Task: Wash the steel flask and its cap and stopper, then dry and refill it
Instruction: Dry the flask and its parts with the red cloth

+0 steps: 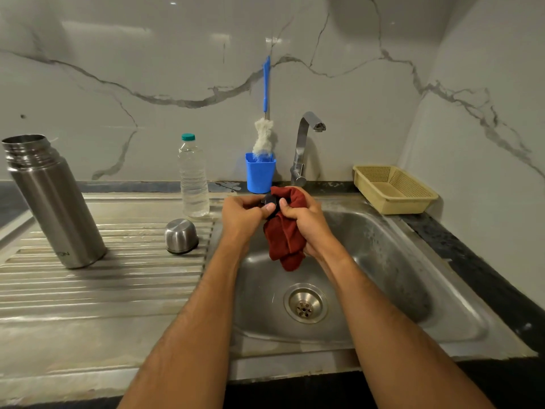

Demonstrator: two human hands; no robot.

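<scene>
Stopper [269,202]: small dark piece, mostly hidden, held over the sink basin [383,261] between both hands; looks like the flask's stopper, though too little shows to be sure. Left hand [243,215] curled round it, thumb pressed on its near face. Right hand [303,219] clutches a red cloth [284,236], bunched against the stopper's right side, thumb tip on the dark piece; the cloth's loose end hangs down below the hands, above the drain [305,303].

Steel flask [54,202]: upright on the ribbed draining board [103,284] at far left, mouth open, threads bare. Well apart from the hands.

Cap [181,236]: steel, dome up, rim down on the draining board, near the basin's left edge, between flask and hands.

Clear plastic water bottle [193,178], green lid on, stands behind the cap. Blue cup [260,174] at the back edge holds a bottle brush [264,119], blue handle leaning on the marble wall. Tap [303,149] just right of the cup, no water running. Yellow mesh basket [395,188] on the dark counter, right of the sink.
</scene>
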